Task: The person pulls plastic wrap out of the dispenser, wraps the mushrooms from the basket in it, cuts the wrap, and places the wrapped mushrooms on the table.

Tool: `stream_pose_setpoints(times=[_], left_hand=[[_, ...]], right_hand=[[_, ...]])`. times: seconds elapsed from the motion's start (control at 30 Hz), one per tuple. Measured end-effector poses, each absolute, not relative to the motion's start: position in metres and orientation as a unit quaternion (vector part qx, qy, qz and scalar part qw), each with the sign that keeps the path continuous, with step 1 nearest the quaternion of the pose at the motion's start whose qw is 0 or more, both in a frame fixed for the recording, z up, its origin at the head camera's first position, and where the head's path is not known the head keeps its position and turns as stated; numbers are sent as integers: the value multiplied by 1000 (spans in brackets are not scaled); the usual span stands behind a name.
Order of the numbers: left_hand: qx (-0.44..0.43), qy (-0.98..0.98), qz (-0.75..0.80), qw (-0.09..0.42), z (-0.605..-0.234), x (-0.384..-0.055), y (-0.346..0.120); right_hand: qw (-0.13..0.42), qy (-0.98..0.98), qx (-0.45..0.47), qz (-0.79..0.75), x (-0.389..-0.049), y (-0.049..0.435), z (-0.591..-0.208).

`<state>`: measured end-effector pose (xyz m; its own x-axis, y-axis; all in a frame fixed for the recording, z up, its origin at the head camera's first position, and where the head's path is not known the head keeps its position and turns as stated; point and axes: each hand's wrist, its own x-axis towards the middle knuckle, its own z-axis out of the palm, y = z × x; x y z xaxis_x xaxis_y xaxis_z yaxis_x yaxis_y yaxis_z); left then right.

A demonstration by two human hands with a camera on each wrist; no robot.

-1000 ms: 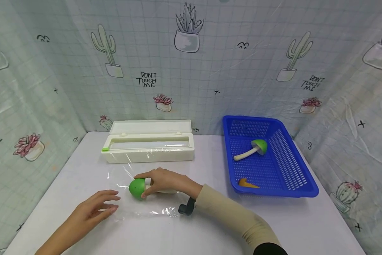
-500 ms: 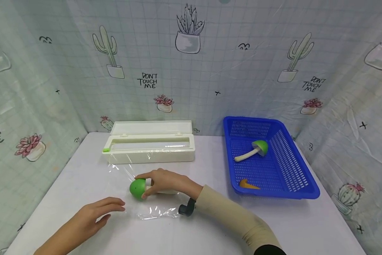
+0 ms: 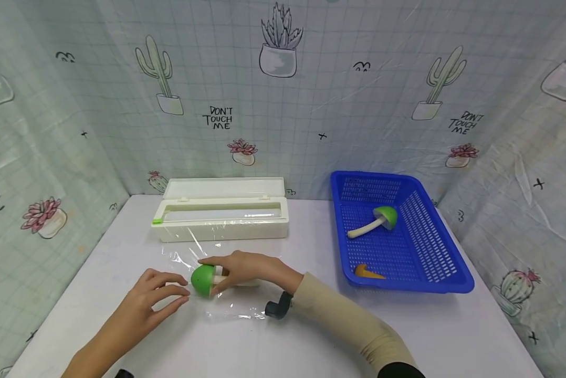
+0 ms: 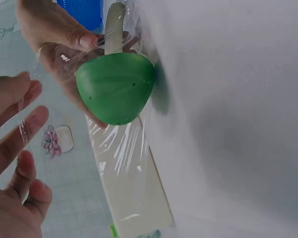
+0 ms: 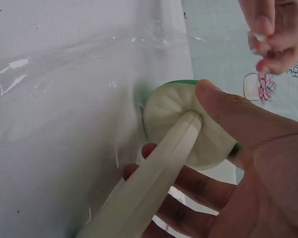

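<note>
My right hand (image 3: pixel 247 268) grips a mushroom (image 3: pixel 201 281) with a green cap and pale stem, lying on its side over clear cling film (image 3: pixel 238 310). In the right wrist view its stem (image 5: pixel 154 173) runs along the palm, thumb on the cap's pale underside. My left hand (image 3: pixel 150 302) is just left of the cap and pinches the film's edge between thumb and fingers. From there the film stretches toward the mushroom in the left wrist view, past the cap (image 4: pixel 116 91). Behind, the film comes out of a white dispenser box (image 3: pixel 226 231) with its lid raised.
At the right stands a blue basket (image 3: pixel 458 286). Inside lie another green-capped mushroom (image 3: pixel 385 216) and a small orange-brown piece (image 3: pixel 368 272). A printed curtain (image 3: pixel 283 105) encloses the back and sides of the white table (image 3: pixel 311 341).
My left hand has shifted right and closer to the cap, drawing the film's left edge up with it. My right hand stays on the mushroom, almost unmoved.
</note>
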<state>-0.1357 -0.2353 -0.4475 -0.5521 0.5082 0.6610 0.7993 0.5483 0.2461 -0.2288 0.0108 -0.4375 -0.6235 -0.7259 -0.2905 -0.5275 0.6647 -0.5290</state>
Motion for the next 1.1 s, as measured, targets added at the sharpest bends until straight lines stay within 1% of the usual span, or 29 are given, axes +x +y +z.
stream_pose_setpoints(times=[0.1,0.2,0.3,0.4,0.53,0.7,0.93,1.1], left_hand=[[-358,-849,-280,268,-443,-140,-228],[-321,-870,-284,245,-440,-145,-222],[-286,-887,-280,231,-439,-151,-217],[-265,-893,-280,233,-438,-156,-215],[-266,-885,-297,242,-437,-163,-214],[-263,-879,-310,251,-434,-172,-214],[-213,-887,-333,241,-433,-180,-216],[-202,-889,-337,234,-432,-187,-219]], right_hand=[[211,892,-356,-180,-227,16,-434],[158,908,-349,-168,-224,27,-428],[134,909,-349,-183,-219,44,-422],[136,900,-365,-197,-211,62,-420],[159,893,-376,-189,-194,77,-424],[173,911,-349,-132,-174,82,-437],[159,920,-351,-76,-164,84,-454],[145,919,-349,-111,-167,93,-453]])
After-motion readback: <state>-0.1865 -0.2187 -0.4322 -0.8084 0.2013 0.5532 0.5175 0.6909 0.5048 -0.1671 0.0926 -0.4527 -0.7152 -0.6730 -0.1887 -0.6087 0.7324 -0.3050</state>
